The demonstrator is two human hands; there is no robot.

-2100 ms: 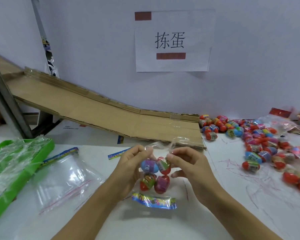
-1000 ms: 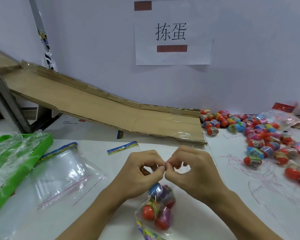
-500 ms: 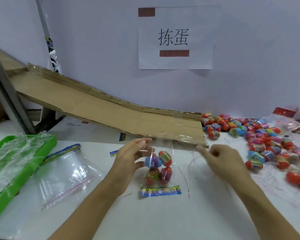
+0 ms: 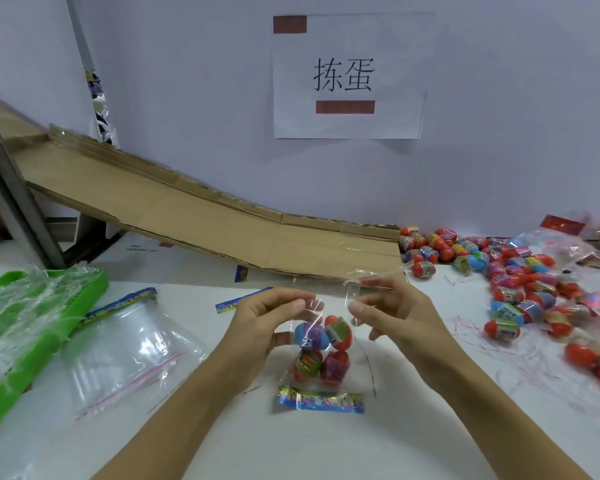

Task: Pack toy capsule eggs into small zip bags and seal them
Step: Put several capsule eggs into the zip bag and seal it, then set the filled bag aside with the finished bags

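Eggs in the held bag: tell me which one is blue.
The upper-left capsule egg, nearest the left hand, has a light blue shell with a purple wrapper band. The other three in the zip bag have red shells.

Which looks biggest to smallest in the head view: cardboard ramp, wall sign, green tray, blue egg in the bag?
1. cardboard ramp, spanning over half the frame.
2 and 3. wall sign and green tray look alike; the tray is nearer and cut off, so unranked.
4. blue egg, clearly smallest.
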